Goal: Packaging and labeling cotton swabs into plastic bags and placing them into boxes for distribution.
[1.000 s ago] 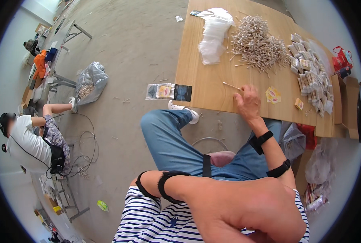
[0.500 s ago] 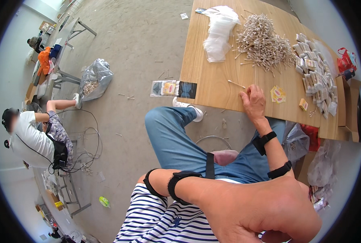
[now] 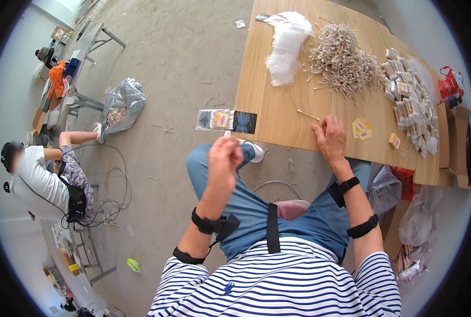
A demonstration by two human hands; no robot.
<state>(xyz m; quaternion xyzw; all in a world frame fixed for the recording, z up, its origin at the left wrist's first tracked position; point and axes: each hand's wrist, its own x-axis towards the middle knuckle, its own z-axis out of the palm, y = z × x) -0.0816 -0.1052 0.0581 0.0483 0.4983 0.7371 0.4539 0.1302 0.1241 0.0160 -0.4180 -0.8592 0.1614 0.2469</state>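
My right hand (image 3: 331, 140) rests on the near edge of the wooden table, fingers loosely bent and thumb apart, with nothing visible in it. Just beyond its thumb lies a single cotton swab (image 3: 309, 115). To its right are small yellow cards (image 3: 361, 128) and a small orange-and-white box or stack (image 3: 394, 140). My left hand (image 3: 225, 157) is raised above my left thigh, off the table. Its fingers look curled but are smeared by motion. Past it, a clear packet of swabs with a yellow card (image 3: 222, 119) sticks out from the table's left corner beside a dark patterned piece (image 3: 244, 122).
A large heap of loose swabs (image 3: 344, 61) and a stack of clear bags (image 3: 285, 50) lie farther back. Filled packets (image 3: 412, 105) are piled at right by an open carton (image 3: 454, 140). At left a person (image 3: 45, 182) sits near a grey sack (image 3: 123, 104).
My left hand has swung from close in front of the camera at lower right to above my left thigh. My right hand stays at the table edge. The view has shifted slightly.
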